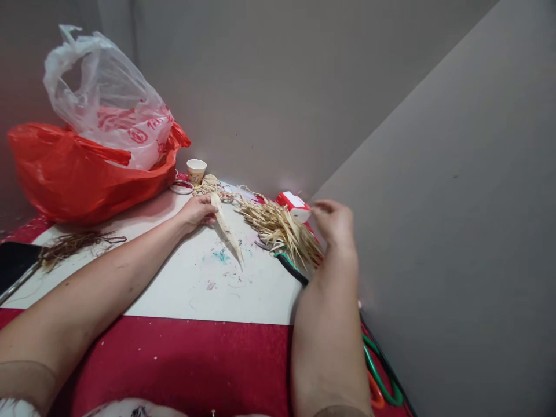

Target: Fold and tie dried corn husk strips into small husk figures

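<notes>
A long pale dried husk leaf (227,229), tapering to a point and marked with small dark specks, hangs over the white board (256,301). My left hand (200,213) pinches it by its upper end. Right of it lies a bundle of dried straw-coloured strips (282,226). My right hand (333,221) is raised beyond the bundle's right side, beside a small red and white box (293,202). Its fingers are curled together; what they hold, if anything, is too blurred to make out.
A red plastic bag (87,179) with a clear bag (108,87) stands at the back left, beside a paper cup (197,171). Dark-handled pliers (290,269) lie under the bundle. Brown fibres (73,246) and a phone (17,266) lie left. Green-handled scissors (382,370) lie right. Grey walls (278,87) close in.
</notes>
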Demonstrator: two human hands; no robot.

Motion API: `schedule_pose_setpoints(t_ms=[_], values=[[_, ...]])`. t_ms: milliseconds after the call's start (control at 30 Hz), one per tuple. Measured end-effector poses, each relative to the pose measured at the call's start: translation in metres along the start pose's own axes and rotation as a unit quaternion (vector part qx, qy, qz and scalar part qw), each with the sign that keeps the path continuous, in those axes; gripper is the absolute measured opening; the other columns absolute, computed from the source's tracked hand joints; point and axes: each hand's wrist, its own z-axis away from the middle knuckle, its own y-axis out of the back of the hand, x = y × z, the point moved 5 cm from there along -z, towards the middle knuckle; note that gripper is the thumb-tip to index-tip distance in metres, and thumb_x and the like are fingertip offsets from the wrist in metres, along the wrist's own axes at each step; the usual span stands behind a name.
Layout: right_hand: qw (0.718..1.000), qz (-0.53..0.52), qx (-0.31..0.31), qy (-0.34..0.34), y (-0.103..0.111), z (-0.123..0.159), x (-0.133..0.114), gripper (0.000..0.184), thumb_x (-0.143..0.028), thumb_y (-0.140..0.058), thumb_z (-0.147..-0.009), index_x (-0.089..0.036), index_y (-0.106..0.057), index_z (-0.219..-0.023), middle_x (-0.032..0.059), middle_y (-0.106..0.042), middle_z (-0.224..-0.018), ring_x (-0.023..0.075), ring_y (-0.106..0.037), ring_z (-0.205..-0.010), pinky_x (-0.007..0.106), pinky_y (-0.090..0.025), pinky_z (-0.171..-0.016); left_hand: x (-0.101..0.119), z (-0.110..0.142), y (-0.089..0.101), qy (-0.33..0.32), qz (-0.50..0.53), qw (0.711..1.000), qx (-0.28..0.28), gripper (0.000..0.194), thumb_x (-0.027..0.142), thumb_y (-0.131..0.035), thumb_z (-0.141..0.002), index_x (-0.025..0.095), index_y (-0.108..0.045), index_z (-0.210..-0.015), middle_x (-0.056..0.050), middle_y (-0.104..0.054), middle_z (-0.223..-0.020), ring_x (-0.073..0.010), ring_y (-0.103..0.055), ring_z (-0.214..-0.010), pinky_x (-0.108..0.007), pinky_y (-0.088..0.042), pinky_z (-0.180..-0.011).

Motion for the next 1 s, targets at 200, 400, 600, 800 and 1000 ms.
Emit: schedule_pose_setpoints(t_ms=[200,400,600,800,1000], values=[[0.988,-0.131,-0.083,0.009,-0.035,0.02,-0.062,0.032,-0.036,-0.057,-0.076,-0.012,-0.07,-0.094,0.0115,-0.072,-0.09,0.0209,-0.065,-0.083,0.032,-0.049,-0.075,0.003,0.002,-0.003,-0.014,0.011,1.0,-0.023,0.018,0.009,-0.07,-0.059,0.012,-0.06,-0.074,-0.002,-0.064,-0.065,-0.0091,-0.057,-0.053,-0.02,-0.049,-0.049],[0.913,-0.133,-0.383,0.039,-0.115,0.075,-0.114,0.03,-0.04,-0.065,-0.074,-0.014,-0.063,-0.06,0.0011,-0.058,-0.05,0.0105,-0.05,-0.046,0.022,-0.035,-0.047,0.009,0.005,-0.009,-0.059,0.028,0.995,-0.069,0.025,0.014,-0.077,-0.055,0.012,-0.065,-0.077,-0.001,-0.065,-0.068,-0.0101,-0.06,-0.058,-0.02,-0.048,-0.052],[0.895,-0.276,-0.348,-0.036,-0.129,0.076,-0.108,0.025,-0.037,-0.064,-0.071,-0.015,-0.06,-0.058,-0.0004,-0.057,-0.051,0.009,-0.048,-0.044,0.021,-0.033,-0.042,0.004,0.01,-0.017,-0.022,0.021,0.993,-0.11,0.034,0.03,-0.079,-0.065,0.014,-0.067,-0.092,-0.006,-0.068,-0.082,-0.0102,-0.061,-0.06,-0.018,-0.043,-0.045],[0.889,-0.346,-0.299,-0.037,-0.122,0.068,-0.108,0.026,-0.041,-0.064,-0.069,-0.016,-0.064,-0.062,-0.0016,-0.055,-0.05,0.0087,-0.045,-0.043,0.021,-0.03,-0.04,-0.004,0.015,-0.03,-0.012,-0.02,0.977,-0.21,0.029,0.038,-0.073,-0.073,0.01,-0.066,-0.078,-0.004,-0.062,-0.067,-0.0057,-0.052,-0.048,-0.016,-0.035,-0.04],[0.899,-0.354,-0.258,-0.026,-0.123,0.065,-0.105,0.03,-0.044,-0.066,-0.068,-0.016,-0.063,-0.06,-0.0046,-0.048,-0.043,0.0077,-0.038,-0.04,0.022,-0.028,-0.042,-0.006,0.011,-0.027,-0.008,-0.038,0.985,-0.171,0.019,0.027,-0.072,-0.073,0.011,-0.061,-0.068,0.001,-0.053,-0.051,-0.005,-0.047,-0.042,-0.017,-0.037,-0.043]])
